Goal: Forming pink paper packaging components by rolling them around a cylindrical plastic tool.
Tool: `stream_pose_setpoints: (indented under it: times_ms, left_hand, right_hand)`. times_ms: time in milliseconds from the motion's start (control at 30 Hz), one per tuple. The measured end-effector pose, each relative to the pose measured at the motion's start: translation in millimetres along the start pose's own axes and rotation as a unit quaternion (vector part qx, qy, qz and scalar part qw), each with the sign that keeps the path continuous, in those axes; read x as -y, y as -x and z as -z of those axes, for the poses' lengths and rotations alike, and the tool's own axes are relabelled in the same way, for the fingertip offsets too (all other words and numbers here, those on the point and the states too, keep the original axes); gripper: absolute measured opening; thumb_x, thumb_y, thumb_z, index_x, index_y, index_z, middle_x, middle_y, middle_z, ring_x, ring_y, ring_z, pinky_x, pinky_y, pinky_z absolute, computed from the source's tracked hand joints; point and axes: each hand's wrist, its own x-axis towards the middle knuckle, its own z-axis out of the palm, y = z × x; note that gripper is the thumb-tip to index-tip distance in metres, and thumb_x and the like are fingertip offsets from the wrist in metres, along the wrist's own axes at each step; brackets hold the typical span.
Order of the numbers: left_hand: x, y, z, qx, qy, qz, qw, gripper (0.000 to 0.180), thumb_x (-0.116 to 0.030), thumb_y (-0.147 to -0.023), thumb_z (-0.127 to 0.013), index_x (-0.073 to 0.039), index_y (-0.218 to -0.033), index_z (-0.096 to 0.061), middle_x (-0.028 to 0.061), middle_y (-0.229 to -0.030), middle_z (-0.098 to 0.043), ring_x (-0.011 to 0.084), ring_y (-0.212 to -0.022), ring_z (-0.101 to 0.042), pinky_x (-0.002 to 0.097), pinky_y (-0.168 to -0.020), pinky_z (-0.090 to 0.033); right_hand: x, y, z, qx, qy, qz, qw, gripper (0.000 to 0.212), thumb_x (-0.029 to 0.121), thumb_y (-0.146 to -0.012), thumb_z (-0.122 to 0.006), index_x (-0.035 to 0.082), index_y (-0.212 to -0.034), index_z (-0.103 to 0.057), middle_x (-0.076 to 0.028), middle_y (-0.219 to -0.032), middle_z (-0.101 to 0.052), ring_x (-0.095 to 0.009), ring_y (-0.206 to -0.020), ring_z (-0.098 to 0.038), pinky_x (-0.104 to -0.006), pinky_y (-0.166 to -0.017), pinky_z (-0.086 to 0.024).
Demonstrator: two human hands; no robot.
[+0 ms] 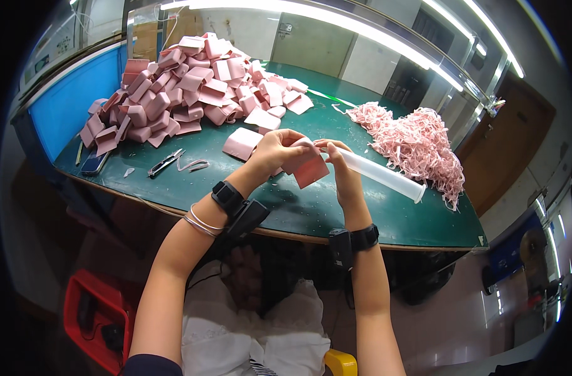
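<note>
My left hand [276, 150] pinches a folded pink sheet piece [309, 170] above the table's near side, its flat flap hanging down. At the piece's right edge, my right hand [343, 172] has its thumb and fingers closed on the rim; the exact grip is partly hidden. A translucent white tube [386, 177] reaches rightward from behind my right hand. Just behind my left hand, another curved pink piece [242, 144] rests on the table. Both wrists wear black strapped devices.
The green table [192, 182] bears a large heap of pink folded pieces [198, 81] at the back left. A tangle of thin pink strips [417, 141] sits at the right. Snips [165, 163], a strip scrap [193, 165] and a phone [96, 163] lie left. A red stool [79, 326] stands below.
</note>
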Motion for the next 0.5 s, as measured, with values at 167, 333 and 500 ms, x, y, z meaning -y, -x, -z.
stream_pose_setpoints:
  times_ms: [167, 333, 500]
  left_hand:
    - [0.0, 0.8, 0.0, 0.002, -0.02, 0.01, 1.0, 0.034, -0.019, -0.078, -0.067, -0.001, -0.104, -0.058, 0.0027, -0.086, -0.063, 0.0045, -0.066, -0.055, 0.0158, -0.043, -0.038]
    - [1.2, 1.7, -0.3, -0.001, -0.054, -0.013, 0.998, 0.029, -0.019, -0.079, -0.065, -0.001, -0.101, -0.059, 0.0015, -0.084, -0.062, 0.0034, -0.065, -0.054, 0.0154, -0.043, -0.037]
    - [2.1, 0.5, -4.7, -0.008, -0.08, -0.018, 0.997, 0.024, -0.019, -0.082, -0.062, -0.001, -0.098, -0.061, 0.0008, -0.083, -0.062, 0.0024, -0.064, -0.052, 0.0152, -0.042, -0.035]
  right_hand:
    - [-4.8, -0.6, 1.3, -0.003, -0.009, 0.001, 1.0, 0.024, 0.023, -0.087, -0.053, 0.002, -0.092, -0.063, -0.006, -0.097, -0.062, -0.013, -0.091, -0.054, -0.026, -0.082, -0.039]
    - [-5.9, 2.1, -2.0, 0.006, 0.015, 0.008, 1.0, 0.018, 0.016, -0.085, -0.056, 0.001, -0.091, -0.062, -0.006, -0.096, -0.062, -0.013, -0.09, -0.055, -0.0272, -0.082, -0.042]
    - [-8.9, -1.9, -3.2, 0.006, 0.162, 0.151, 0.975, 0.013, 0.011, -0.082, -0.058, 0.001, -0.089, -0.062, -0.007, -0.094, -0.062, -0.014, -0.087, -0.056, -0.0264, -0.076, -0.044]
